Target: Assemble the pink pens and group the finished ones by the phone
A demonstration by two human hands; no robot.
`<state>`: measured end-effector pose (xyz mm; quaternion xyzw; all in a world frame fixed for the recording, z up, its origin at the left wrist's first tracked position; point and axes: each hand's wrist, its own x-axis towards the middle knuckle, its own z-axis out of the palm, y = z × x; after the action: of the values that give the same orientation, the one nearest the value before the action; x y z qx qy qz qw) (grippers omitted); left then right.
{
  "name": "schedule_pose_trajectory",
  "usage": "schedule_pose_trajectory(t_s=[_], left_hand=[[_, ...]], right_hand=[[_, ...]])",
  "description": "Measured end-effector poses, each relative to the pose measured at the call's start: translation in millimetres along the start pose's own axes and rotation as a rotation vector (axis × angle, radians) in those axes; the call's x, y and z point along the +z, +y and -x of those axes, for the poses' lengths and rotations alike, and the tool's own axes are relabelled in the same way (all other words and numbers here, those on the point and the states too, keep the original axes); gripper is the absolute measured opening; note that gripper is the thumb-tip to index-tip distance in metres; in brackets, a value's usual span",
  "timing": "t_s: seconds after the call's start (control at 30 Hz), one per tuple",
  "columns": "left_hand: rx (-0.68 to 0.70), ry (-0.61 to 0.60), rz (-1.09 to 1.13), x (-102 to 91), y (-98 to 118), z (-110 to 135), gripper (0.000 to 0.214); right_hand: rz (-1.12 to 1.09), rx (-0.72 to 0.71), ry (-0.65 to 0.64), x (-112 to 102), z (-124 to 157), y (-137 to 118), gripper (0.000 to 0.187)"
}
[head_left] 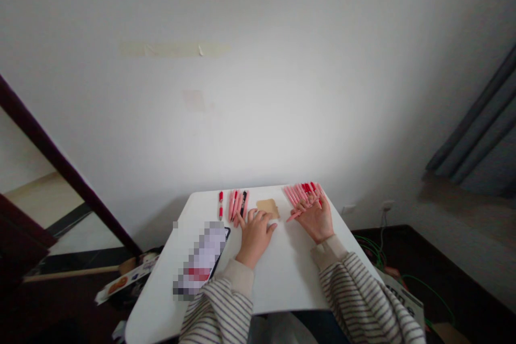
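My left hand (255, 234) rests palm down on the white table (282, 279), its fingers apart and nothing seen in it. Its fingertips come close to a small group of pink pens (231, 207), one black pen (244, 203) among them, and to a tan square piece (267, 206). My right hand (318, 221) is turned partly palm up, fingers curled round a pink pen (294, 216) whose tip points left. Just behind that hand lies a row of several pink and red pens (297, 193). A single red pen (221, 205) lies apart at the left.
A phone (205, 258) with a blurred screen lies on the table's left side. The table's back edge meets a white wall (258, 91). Green cables (373, 250) and a printed bag (403, 293) are on the floor at right. A dark-framed opening (72, 166) is at left.
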<state>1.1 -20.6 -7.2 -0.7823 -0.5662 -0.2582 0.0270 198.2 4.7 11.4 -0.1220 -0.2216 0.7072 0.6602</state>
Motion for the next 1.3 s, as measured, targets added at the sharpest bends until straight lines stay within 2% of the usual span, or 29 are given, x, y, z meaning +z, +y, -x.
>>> schedule_pose_trajectory(t_s=[0.2,0.33,0.57,0.67,0.77,0.9,1.0,1.17,1.3], left_hand=[[0.02,-0.04,0.048,0.7,1,1,0.021],[0.007,-0.052,0.063,-1.4,2,0,0.021],[-0.015,-0.071,0.029,-2.8,4,0,0.023],[-0.014,-0.062,0.026,-3.4,4,0,0.024],[-0.028,-0.065,0.004,-4.1,4,1,0.025],[-0.035,-0.05,-0.005,-4.0,4,1,0.027],[-0.025,-0.033,0.002,-2.8,3,1,0.029],[-0.043,-0.029,-0.003,-2.7,4,1,0.027],[-0.052,-0.035,-0.005,-4.6,7,0,0.026]], right_hand=[[-0.049,0.004,-0.029,-5,0,2,0.029],[-0.058,0.022,-0.003,-4,0,2,0.03],[-0.003,-0.005,-0.037,-7,-3,1,0.029],[0.121,-0.044,0.021,-11,-6,3,0.03],[0.283,-0.074,0.07,-16,-9,7,0.023],[0.358,-0.137,0.131,-22,-13,15,0.034],[0.525,-0.239,0.168,-25,-16,17,0.039],[0.966,-0.458,0.141,-26,-18,17,0.038],[1.137,-0.481,0.106,-24,-16,18,0.036]])
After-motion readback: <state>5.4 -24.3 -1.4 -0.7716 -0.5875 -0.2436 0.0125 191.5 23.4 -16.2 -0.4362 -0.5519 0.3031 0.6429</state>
